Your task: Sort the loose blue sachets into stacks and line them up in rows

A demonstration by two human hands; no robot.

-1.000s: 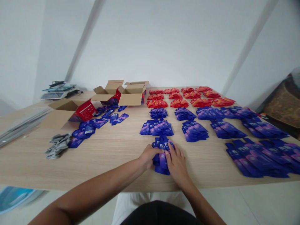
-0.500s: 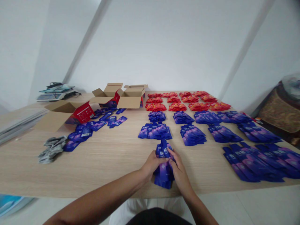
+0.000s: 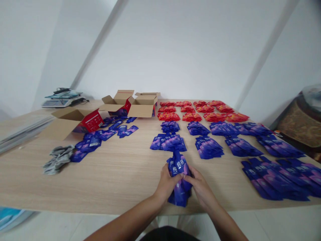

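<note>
Between both hands, near the table's front edge, is a small stack of purple-blue foil pouches with white lettering. My left hand grips the stack's left side, its thumb lying across the front. On the right side my right hand is closed around the same pouches, thumb also on the front. Just beyond them lies a fanned group of purple pouches. Fingers behind the stack are hidden.
Further purple piles and red pouch piles stand in rows to the right. At left are open cartons, loose pouches, grey gloves and a scale. The table ends close to my body.
My right hand has shifted lower on the pouches, its thumb now meeting the left thumb on the front. The view has turned slightly, moving everything a little.
</note>
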